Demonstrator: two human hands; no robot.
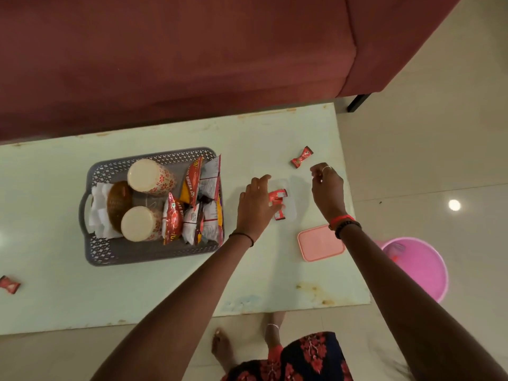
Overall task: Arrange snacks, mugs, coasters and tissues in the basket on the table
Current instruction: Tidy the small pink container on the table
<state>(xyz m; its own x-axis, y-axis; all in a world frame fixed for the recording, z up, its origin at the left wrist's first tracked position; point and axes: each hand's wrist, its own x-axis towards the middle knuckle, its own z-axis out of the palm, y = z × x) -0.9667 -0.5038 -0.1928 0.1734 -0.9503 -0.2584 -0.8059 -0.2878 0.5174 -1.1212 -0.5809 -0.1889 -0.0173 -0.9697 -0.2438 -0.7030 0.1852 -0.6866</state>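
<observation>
Two mugs (150,176) lie in a grey plastic basket (154,253) with latticed walls, their plain cream ends facing up and red flower prints on their sides; one is farther off, the other nearer. Left of them stands a stack of round brown coasters (118,204), and white tissues (96,213) are tucked against the basket's left end, by its handle. The right half is packed with snack packets (192,213) in red, white and orange, standing on edge. The basket sits left of centre on the pale green table (165,287).

Just right of the basket, the left hand (255,206) reaches into a clear tub (292,213) and pinches a red-wrapped sweet (278,194) between thumb and forefinger; a second sweet (280,215) lies beside the thumb. The right hand (327,188) hovers farther right, fingers curled downward; I cannot tell whether anything is between them. A loose sweet (301,157) lies on the table just beyond it, and another sweet (9,284) is at the near left edge. A pink lid (320,242) rests near the table's right edge, with a pink bucket (417,268) on the floor beside it.
</observation>
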